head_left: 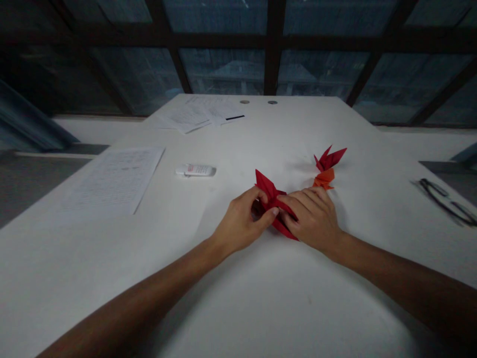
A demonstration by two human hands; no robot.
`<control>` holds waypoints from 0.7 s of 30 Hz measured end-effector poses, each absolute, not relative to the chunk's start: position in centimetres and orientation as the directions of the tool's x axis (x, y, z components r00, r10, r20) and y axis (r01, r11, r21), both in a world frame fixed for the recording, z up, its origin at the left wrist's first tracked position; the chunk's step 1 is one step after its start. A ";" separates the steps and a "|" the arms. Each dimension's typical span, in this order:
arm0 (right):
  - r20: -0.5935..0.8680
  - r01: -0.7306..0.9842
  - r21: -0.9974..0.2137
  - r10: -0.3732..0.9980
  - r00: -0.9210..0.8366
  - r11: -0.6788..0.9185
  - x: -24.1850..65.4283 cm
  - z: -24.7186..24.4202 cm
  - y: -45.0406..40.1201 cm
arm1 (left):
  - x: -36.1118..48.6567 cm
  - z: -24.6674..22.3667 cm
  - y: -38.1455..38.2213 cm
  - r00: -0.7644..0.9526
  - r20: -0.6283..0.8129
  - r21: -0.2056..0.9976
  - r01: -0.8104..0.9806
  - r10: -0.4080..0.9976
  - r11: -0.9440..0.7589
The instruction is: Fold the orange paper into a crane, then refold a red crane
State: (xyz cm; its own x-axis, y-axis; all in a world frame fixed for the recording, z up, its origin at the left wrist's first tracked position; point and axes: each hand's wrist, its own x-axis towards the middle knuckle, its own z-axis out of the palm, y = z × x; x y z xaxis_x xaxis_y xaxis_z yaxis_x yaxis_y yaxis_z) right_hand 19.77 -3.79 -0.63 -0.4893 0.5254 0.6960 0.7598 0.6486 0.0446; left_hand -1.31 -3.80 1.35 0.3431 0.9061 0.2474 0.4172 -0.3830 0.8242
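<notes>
A folded red paper piece (265, 183) with pointed tips is held between both hands above the middle of the white table. My left hand (244, 219) pinches its left side with thumb and fingers. On the right side, my right hand (313, 216) is closed round the paper, its fingers covering part of it. One red point stands up between the hands and another edge hangs down toward me. Just beyond my right hand lie an orange folded paper figure (325, 179) and a smaller-looking red folded figure (330, 159), close together.
A white remote control (197, 170) lies left of the hands. Printed sheets (115, 179) rest at the left, with more papers (201, 114) at the far left. Black-framed glasses (447, 201) sit at the right edge. Two small round discs (272, 102) are at the back, before a window.
</notes>
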 end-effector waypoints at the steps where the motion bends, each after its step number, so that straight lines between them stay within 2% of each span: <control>1: 0.698 0.759 0.064 0.515 -0.499 0.649 19.8 -0.6 -3.8 | -1.2 1.4 -3.9 0.312 0.241 0.829 0.426 0.919 -0.362; 6: 0.714 0.729 0.178 0.422 -0.558 0.662 19.7 -0.3 -4.1 | -0.6 1.0 -4.1 0.161 0.164 0.904 0.370 0.973 -0.213; 14: 0.744 0.686 0.204 0.345 -0.573 0.698 19.6 -0.2 -4.7 | -0.2 -0.2 -3.5 0.029 0.039 0.997 0.065 0.999 -0.041; 17: 0.730 0.693 0.200 0.366 -0.577 0.693 19.8 0.0 -4.6 | -0.4 -0.4 -3.2 0.023 0.005 1.000 -0.002 1.000 -0.005; 21: 0.706 0.738 0.166 0.444 -0.552 0.654 20.4 0.2 -4.1 | -0.9 -0.1 -3.0 0.032 0.068 0.998 0.005 0.997 -0.068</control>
State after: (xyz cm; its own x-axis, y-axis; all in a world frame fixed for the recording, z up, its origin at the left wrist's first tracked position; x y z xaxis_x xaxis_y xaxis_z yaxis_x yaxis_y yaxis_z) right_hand 20.36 -4.13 0.25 -0.5520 0.4435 0.7061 0.7379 0.6541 0.1660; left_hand -0.91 -2.95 -0.09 0.0316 0.9972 0.0678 0.0054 -0.0680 0.9977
